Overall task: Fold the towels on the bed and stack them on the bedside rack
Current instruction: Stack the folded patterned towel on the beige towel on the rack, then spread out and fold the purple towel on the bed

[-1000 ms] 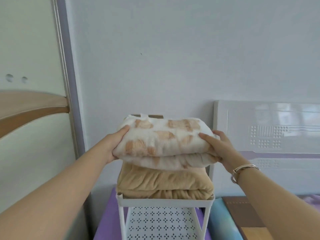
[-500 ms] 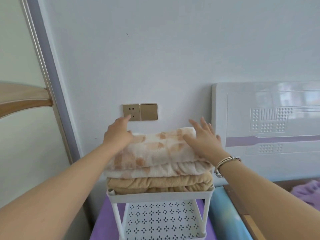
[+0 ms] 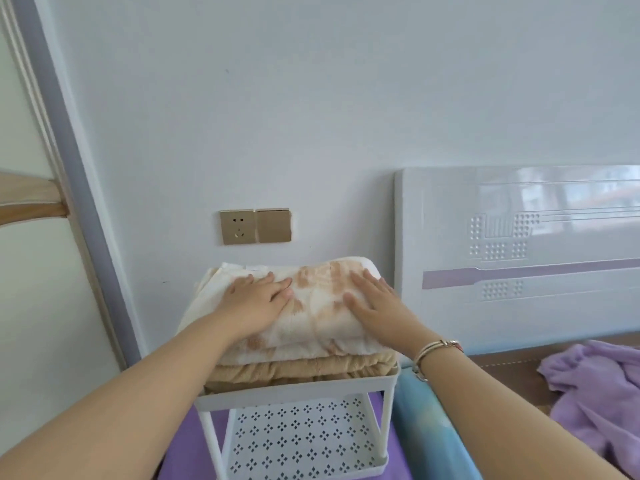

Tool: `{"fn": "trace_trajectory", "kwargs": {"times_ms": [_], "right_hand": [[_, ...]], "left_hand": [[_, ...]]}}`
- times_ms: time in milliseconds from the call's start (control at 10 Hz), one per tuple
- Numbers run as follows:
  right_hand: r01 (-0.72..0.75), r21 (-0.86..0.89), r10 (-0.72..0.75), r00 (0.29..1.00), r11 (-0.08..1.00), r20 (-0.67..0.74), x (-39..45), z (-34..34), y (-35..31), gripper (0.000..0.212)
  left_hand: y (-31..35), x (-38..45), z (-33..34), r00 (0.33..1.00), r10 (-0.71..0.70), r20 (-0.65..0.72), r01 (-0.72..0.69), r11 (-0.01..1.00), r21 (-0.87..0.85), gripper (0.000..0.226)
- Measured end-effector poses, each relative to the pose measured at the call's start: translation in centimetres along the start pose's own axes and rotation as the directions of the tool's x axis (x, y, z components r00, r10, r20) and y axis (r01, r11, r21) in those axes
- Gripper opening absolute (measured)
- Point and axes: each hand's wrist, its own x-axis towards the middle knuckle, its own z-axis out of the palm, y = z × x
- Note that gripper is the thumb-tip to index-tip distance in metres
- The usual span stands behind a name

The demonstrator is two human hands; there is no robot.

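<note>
A cream towel (image 3: 311, 317) blotched with tan lies on a plain tan towel (image 3: 304, 370), atop a white rack (image 3: 298, 396) with diamond-pattern holes, a lilac towel (image 3: 599, 386) at lower right.

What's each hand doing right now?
Left hand: open, flat on the patterned towel.
Right hand: open, flat on the same towel.
</note>
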Motion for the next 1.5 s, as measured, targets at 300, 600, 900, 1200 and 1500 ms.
{"fn": "trace_trajectory", "kwargs": {"times_ms": [300, 600, 900, 1200, 1500], "right_hand": [[-0.314, 0.197, 0.34, 0.933, 0.929, -0.116, -15.6, -7.2, 11.5, 0.053], [-0.602, 0.109, 0.611, 0.774, 0.791, -0.166, -31.0, -9.8, 23.3, 0.024], [-0.69, -0.005, 0.689, 0.723, 0.724, -0.047, -32.1, -3.0, 33.9, 0.043], [-0.716, -0.208, 0.714, 0.693, 0.667, -0.099, -23.1, -0.7, 43.3, 0.031], [-0.76, 0.107, 0.757, 0.65, 0.642, 0.075, -30.6, -3.1, 39.5, 0.027]], "left_hand": [[15.5, -1.6, 3.1, 0.902, 0.408, -0.14, -0.431, 0.856, -0.286, 0.045], [33.0, -4.6, 20.6, 0.757, 0.603, 0.253, -0.542, 0.795, -0.273, 0.049], [37.6, -2.1, 37.8, 0.729, 0.493, 0.476, -0.328, 0.861, -0.389, 0.049], [36.9, 2.0, 45.2, 0.72, 0.567, 0.401, -0.411, 0.813, -0.412, 0.049], [38.1, 0.1, 42.3, 0.791, 0.429, 0.437, -0.209, 0.86, -0.466, 0.072]]}}
